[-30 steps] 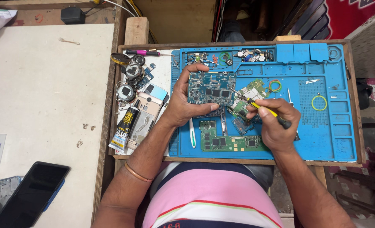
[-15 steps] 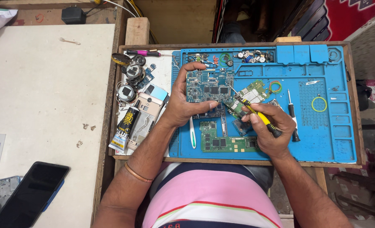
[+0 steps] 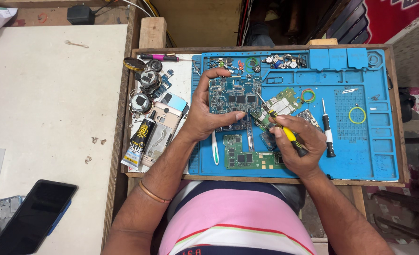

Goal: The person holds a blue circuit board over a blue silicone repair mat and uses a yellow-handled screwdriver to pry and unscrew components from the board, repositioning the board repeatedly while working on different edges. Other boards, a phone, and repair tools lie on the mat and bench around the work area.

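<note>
Our left hand (image 3: pixel 207 115): fingers curled tight round a blue circuit board (image 3: pixel 234 97), thumb pressed on its lower edge, held just above the blue work mat (image 3: pixel 360 151). Our right hand (image 3: pixel 298 146): fingers pinched together on a yellow-handled screwdriver (image 3: pixel 280 126), tip touching the board's right edge. On the mat: green circuit board (image 3: pixel 247 158) below the held board; black screwdriver (image 3: pixel 327 130) beside our right hand.
</note>
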A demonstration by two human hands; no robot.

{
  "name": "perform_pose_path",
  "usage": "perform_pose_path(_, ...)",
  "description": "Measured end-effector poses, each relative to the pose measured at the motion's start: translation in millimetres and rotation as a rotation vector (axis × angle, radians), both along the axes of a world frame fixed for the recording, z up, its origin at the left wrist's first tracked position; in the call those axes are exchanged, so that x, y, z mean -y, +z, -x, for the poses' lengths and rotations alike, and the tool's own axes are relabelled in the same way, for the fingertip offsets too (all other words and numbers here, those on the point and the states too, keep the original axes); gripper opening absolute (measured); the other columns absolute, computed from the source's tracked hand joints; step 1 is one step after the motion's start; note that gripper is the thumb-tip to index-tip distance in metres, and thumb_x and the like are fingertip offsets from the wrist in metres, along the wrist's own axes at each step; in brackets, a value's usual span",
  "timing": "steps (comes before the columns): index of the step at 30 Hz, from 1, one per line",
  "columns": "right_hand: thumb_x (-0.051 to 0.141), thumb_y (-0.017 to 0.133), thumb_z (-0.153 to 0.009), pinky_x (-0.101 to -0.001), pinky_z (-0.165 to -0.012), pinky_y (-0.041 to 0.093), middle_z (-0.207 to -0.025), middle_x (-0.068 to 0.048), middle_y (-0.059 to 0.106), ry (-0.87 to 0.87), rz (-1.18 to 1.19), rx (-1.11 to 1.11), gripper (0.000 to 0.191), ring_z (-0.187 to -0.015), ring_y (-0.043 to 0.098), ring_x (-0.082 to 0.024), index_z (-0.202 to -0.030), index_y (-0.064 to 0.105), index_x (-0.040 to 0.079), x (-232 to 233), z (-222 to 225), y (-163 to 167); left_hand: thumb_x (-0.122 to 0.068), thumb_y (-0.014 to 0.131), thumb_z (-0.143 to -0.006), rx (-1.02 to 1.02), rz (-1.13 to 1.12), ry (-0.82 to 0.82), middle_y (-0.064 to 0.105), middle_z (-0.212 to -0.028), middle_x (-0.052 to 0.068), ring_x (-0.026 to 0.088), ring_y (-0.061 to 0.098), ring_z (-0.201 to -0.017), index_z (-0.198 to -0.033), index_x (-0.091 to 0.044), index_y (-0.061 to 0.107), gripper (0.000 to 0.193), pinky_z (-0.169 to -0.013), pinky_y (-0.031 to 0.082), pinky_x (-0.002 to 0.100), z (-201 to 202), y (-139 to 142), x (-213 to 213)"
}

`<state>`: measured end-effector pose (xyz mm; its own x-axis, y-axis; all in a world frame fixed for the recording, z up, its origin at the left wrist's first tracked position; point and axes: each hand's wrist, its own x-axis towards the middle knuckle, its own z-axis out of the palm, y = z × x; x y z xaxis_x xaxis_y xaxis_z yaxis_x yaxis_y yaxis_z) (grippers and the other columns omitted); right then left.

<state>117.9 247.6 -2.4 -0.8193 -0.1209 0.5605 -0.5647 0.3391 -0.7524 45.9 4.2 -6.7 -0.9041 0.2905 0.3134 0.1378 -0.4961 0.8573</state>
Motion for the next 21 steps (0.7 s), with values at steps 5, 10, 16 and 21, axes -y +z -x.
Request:
perform_pose_path(5,-0.004,0.068,-0.098,-0.0273,-0.085,0.061,-0.114,-0.018,0.074,-0.004,-0.043,-0.03,0.022,-0.097,0.076,-0.019,-0.12,0.067,-0.001,0.4,1.4,2.7,0.009,0.084,-0.08,-0.002,-0.021,-0.005,0.064,-0.127,0.007,0.017,0.068,-0.117,-0.141,-0.014,0.044,0.077,-0.104,0.062,0.035,-0.8,1.7,-0.2)
perform_pose_path(10,-0.005,0.067,-0.098,-0.0268,-0.086,0.061,-0.115,-0.018,0.074,0.029,0.036,0.043,0.022,-0.098,0.075,-0.019,-0.12,0.068,-0.001,-2.8,2.4,2.7,0.009,0.084,-0.079,0.01,-0.018,-0.009,0.064,-0.126,0.008,0.017,0.069,-0.116,-0.14,-0.014,0.044,0.077,-0.103,0.063,0.035,-0.2,2.6,0.4)
perform_pose_path(16,-0.005,0.067,-0.098,-0.0269,-0.086,0.061,-0.113,-0.018,0.074,0.04,0.036,0.058,0.022,-0.098,0.075,-0.018,-0.119,0.068,-0.002,-7.1,4.5,1.9,0.009,0.084,-0.078,0.013,-0.02,-0.007,0.064,-0.126,0.007,0.017,0.068,-0.117,-0.14,-0.015,0.044,0.077,-0.103,0.063,0.035,0.0,2.2,1.1)
perform_pose_path(21,-0.006,0.066,-0.098,-0.0279,-0.085,0.063,-0.113,-0.018,0.074,0.072,0.099,0.091,0.021,-0.097,0.076,-0.018,-0.119,0.069,-0.001,-10.2,7.1,-0.5,0.009,0.084,-0.076,0.041,-0.015,-0.013,0.065,-0.125,0.006,0.019,0.07,-0.116,-0.138,-0.016,0.045,0.077,-0.102,0.064,0.037,1.5,1.3,2.0)
